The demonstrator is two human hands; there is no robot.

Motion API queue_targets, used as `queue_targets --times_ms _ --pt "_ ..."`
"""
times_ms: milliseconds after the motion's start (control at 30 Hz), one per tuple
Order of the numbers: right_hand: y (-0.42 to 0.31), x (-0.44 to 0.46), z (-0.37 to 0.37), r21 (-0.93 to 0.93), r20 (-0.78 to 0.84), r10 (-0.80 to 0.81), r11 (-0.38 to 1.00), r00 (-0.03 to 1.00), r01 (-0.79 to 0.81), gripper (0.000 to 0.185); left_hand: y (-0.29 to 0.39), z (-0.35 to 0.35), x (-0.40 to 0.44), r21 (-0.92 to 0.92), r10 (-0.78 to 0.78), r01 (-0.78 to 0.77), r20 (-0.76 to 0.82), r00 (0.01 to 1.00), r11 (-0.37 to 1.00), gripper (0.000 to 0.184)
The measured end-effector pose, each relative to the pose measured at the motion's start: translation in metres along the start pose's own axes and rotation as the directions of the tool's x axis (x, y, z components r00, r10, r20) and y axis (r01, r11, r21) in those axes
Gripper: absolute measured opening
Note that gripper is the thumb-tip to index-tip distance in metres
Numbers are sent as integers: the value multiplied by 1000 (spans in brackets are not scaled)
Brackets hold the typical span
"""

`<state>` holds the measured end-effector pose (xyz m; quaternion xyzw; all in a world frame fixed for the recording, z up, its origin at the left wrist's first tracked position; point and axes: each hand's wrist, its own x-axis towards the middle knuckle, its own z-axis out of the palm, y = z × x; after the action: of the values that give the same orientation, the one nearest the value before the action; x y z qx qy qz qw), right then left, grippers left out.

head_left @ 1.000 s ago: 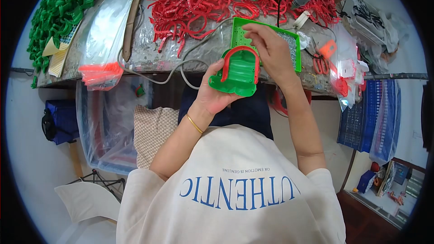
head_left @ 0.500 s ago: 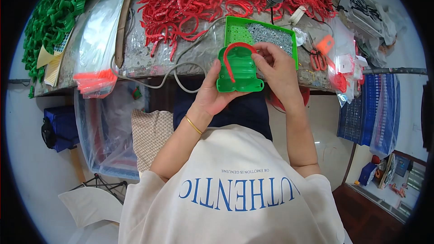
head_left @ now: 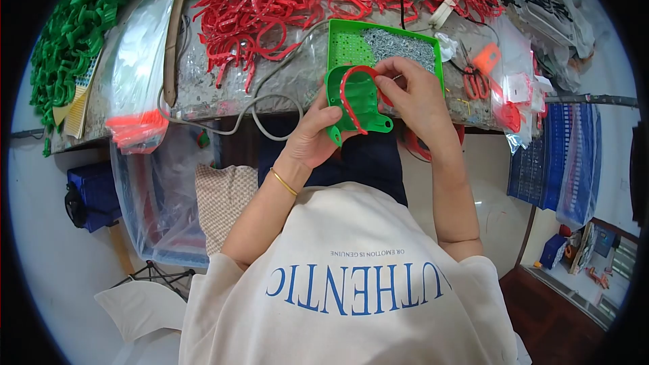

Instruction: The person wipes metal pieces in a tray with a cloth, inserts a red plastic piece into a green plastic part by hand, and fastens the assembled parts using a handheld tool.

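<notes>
My left hand (head_left: 314, 130) is closed round the side of a curved green plastic piece (head_left: 364, 103), its thumb on the near left edge. The piece is tilted, with rounded lugs at its lower corners. A red plastic strip (head_left: 348, 98) arches over the top of the piece and runs down its front. The thumb and fingers of my right hand (head_left: 416, 94) pinch the strip near its other end, at the piece's upper right. My right fingertips partly hide that end.
Behind my hands stands a green tray (head_left: 330, 44) with small metal parts (head_left: 399, 47). A heap of red strips (head_left: 263, 20) and a pile of green pieces (head_left: 81, 34) lie farther back. Red-handled scissors (head_left: 475, 83) lie right; plastic bags (head_left: 145, 54) and a grey cable (head_left: 270, 98) lie left.
The green piece has turned and tilted in my left hand. The red strip now runs down its front, with its other end bent round by my right hand.
</notes>
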<state>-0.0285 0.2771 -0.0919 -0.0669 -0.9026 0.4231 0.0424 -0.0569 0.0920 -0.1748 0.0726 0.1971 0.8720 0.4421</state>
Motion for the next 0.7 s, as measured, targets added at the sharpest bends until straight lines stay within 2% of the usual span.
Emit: queue_targets --times_ms 33,100,233,433,700 --pt "0 -1 -1 -1 0 2 1000 1000 -2 16 1 2 1 45 12 -11 -7 1000 999 80" --pt "-3 -3 -4 329 24 136 934 990 -136 14 2 7 2 56 33 -31 -36 999 998 80" --pt "3 -3 -2 373 55 171 910 984 -179 12 -3 8 5 60 96 -91 -90 991 994 81" --pt "16 -1 3 383 48 182 905 982 -186 12 -3 8 7 147 115 -103 -76 990 984 83" --pt "19 -2 6 365 49 203 908 978 -207 10 -5 15 8 141 151 -139 -78 985 980 88"
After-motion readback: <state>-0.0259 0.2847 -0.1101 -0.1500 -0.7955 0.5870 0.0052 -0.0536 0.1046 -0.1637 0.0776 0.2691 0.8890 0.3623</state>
